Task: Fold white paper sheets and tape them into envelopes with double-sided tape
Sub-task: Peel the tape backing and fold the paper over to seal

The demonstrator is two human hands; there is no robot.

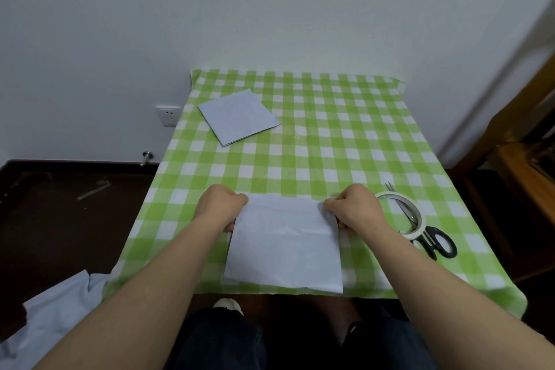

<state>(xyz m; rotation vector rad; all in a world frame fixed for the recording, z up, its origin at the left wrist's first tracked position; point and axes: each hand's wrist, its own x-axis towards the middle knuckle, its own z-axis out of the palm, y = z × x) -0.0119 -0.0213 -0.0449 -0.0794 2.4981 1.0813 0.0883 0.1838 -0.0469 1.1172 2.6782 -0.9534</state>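
Head view: my green-checked table (330, 129) shows open cloth mid-way. My white sheet (285, 249) lies at its near edge. With forearms stretched forward, my left hand (220, 204) and right hand (356, 207) each pinch a far corner. A folded envelope (238, 116) lies far left. The tape roll (419, 219) and scissors (441, 242) sit just right.

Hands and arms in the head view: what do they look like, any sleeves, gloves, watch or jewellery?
Both the left hand and the right hand are bare, no gloves. The left forearm and right forearm are bare up to the picture's edge, with no sleeve in view. Neither wrist carries a watch or bracelet, and no ring shows. Below, dark trousers cover the legs.
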